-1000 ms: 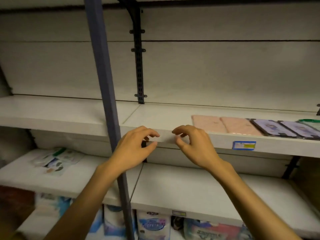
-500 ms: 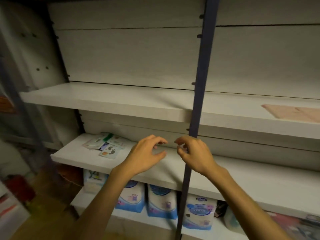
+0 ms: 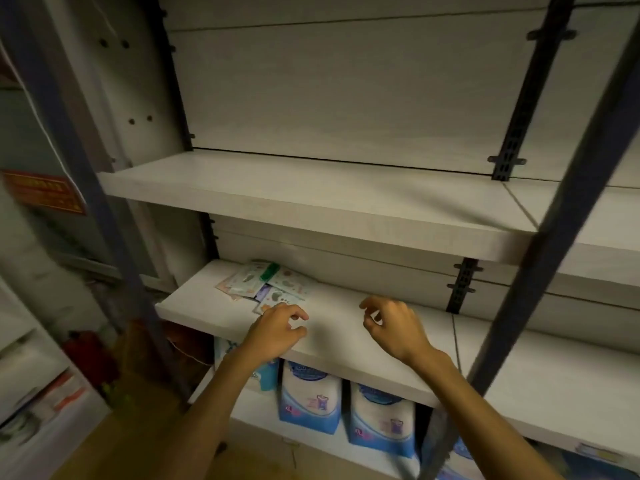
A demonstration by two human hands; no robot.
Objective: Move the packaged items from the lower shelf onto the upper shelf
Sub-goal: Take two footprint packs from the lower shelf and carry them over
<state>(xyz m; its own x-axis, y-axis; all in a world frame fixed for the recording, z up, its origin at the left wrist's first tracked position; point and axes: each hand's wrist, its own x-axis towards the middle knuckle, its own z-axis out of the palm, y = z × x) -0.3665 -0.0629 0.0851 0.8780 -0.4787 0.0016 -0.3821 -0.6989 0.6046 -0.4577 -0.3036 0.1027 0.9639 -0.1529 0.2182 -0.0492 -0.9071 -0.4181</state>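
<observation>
A: Which step is this?
B: The reach. Nearest, the left hand (image 3: 275,332) hovers just short of the packets (image 3: 265,287), fingers loosely curled, holding nothing. The right hand (image 3: 393,327) hangs beside it, curled and empty too.
A: And the packets?
B: Piled at the left end of the lower shelf (image 3: 346,344); the upper shelf (image 3: 311,202) above is the goal. Next calls for gathering the loose pile.
A: What changed?
B: The view swung left, and the hands spread apart, nearer the packets

Site: shop stockroom or aisle | Evidence: white display shelves (image 3: 311,206) on slotted uprights (image 3: 512,133); packaged goods (image 3: 310,396) stocked in rows below
</observation>
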